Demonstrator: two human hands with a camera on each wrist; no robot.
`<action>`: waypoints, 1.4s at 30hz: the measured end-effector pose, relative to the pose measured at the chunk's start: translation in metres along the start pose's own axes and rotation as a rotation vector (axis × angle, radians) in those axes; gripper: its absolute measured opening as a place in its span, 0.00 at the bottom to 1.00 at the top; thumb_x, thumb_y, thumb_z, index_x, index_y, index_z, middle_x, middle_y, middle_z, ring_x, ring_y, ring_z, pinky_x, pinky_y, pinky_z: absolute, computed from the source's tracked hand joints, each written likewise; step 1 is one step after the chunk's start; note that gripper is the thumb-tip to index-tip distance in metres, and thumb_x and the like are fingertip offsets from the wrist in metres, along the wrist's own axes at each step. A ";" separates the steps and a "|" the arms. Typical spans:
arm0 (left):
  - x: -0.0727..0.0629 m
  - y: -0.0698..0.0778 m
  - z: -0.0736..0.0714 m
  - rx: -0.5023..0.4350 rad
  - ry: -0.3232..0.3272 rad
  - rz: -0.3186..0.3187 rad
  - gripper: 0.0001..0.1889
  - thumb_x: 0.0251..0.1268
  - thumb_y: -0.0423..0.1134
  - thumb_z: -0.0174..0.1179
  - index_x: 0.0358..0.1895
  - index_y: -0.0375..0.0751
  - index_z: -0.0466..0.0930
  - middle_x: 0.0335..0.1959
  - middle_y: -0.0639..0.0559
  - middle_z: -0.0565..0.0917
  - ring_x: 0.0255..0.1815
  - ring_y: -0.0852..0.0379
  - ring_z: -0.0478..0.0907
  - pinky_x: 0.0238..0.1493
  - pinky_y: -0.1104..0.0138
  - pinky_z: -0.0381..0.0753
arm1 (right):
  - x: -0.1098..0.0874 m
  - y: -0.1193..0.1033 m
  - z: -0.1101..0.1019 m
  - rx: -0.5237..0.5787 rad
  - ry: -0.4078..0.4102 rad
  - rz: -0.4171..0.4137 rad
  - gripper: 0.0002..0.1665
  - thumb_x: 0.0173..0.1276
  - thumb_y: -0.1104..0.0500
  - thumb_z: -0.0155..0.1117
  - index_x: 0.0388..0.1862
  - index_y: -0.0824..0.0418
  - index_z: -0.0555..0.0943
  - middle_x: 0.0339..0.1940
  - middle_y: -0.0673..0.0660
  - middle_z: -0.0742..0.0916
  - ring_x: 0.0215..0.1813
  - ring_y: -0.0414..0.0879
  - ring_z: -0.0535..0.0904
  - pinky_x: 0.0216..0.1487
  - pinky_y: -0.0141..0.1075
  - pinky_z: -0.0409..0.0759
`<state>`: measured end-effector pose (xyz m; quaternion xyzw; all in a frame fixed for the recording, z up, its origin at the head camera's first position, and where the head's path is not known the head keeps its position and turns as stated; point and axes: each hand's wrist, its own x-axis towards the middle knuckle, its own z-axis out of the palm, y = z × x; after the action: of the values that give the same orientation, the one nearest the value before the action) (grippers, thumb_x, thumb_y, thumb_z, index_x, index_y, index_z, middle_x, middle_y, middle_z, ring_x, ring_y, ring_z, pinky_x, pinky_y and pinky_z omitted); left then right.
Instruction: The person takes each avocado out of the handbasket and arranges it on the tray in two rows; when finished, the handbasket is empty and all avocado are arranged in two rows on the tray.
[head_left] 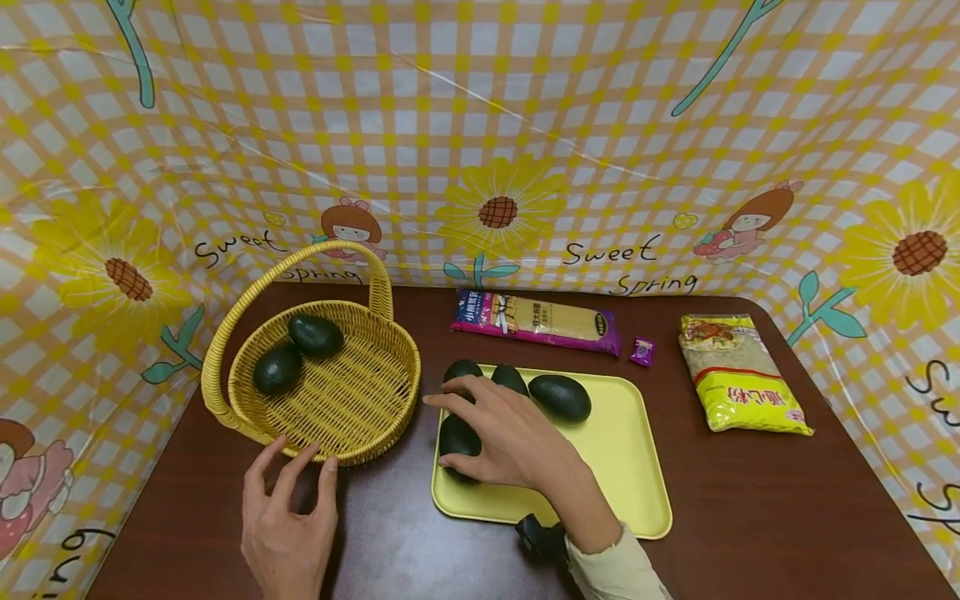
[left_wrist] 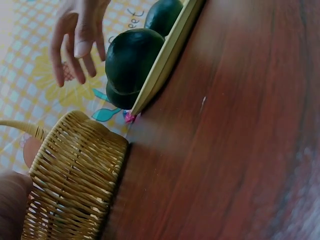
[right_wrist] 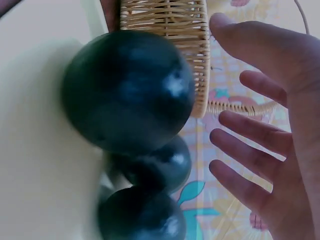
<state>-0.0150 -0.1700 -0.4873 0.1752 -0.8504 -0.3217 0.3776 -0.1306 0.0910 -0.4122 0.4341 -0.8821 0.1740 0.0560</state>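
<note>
My right hand (head_left: 502, 429) hovers over the left part of a yellow tray (head_left: 622, 500), fingers spread and holding nothing. Just under it lies a dark green avocado (head_left: 459, 437), which the right wrist view shows apart from the fingers. Several avocados are on the tray, including one (head_left: 560, 398) near its far edge. Two more, a rear avocado (head_left: 316, 335) and a front avocado (head_left: 277, 369), lie at the left in a yellow wicker basket (head_left: 405, 408). At the basket's front rim is my left hand (head_left: 288, 525), its fingers loosely bent; whether the fingertips touch the rim cannot be told.
Behind the tray lies a purple-edged noodle pack (head_left: 536, 323), with a small purple wrapped sweet (head_left: 642, 351) beside it. A yellow and clear food bag (head_left: 742, 375) is at the right. The basket's tall handle (head_left: 255, 296) arches up. Checked cloth surrounds the table's back and sides.
</note>
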 end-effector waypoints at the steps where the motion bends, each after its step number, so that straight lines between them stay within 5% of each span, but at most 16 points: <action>1: 0.000 0.000 0.000 0.000 0.000 -0.001 0.14 0.63 0.40 0.81 0.50 0.42 0.94 0.65 0.40 0.82 0.59 0.33 0.82 0.45 0.37 0.81 | 0.004 0.000 -0.001 -0.010 0.004 -0.016 0.39 0.68 0.39 0.78 0.76 0.45 0.79 0.70 0.55 0.81 0.63 0.51 0.83 0.61 0.48 0.84; 15: 0.000 -0.001 0.001 0.000 0.005 0.027 0.14 0.64 0.42 0.80 0.51 0.44 0.94 0.66 0.42 0.83 0.61 0.34 0.81 0.45 0.36 0.81 | 0.062 0.001 -0.007 -0.080 0.009 -0.180 0.34 0.76 0.42 0.72 0.75 0.52 0.78 0.71 0.59 0.81 0.65 0.53 0.82 0.59 0.49 0.85; 31: 0.000 -0.003 0.001 -0.002 0.005 0.051 0.16 0.63 0.41 0.81 0.51 0.42 0.94 0.65 0.40 0.83 0.59 0.32 0.82 0.42 0.36 0.81 | 0.121 -0.008 0.006 -0.084 -0.084 -0.187 0.39 0.78 0.38 0.68 0.81 0.51 0.73 0.74 0.58 0.79 0.65 0.51 0.83 0.57 0.46 0.87; 42: 0.001 -0.004 0.001 0.006 0.007 0.051 0.16 0.62 0.42 0.81 0.51 0.42 0.94 0.65 0.40 0.83 0.57 0.32 0.83 0.41 0.36 0.82 | 0.156 -0.014 0.012 -0.084 -0.226 -0.183 0.38 0.80 0.41 0.68 0.83 0.50 0.71 0.78 0.58 0.76 0.68 0.52 0.82 0.59 0.45 0.86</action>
<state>-0.0165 -0.1734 -0.4897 0.1557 -0.8544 -0.3088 0.3879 -0.2152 -0.0379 -0.3803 0.5267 -0.8461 0.0811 -0.0101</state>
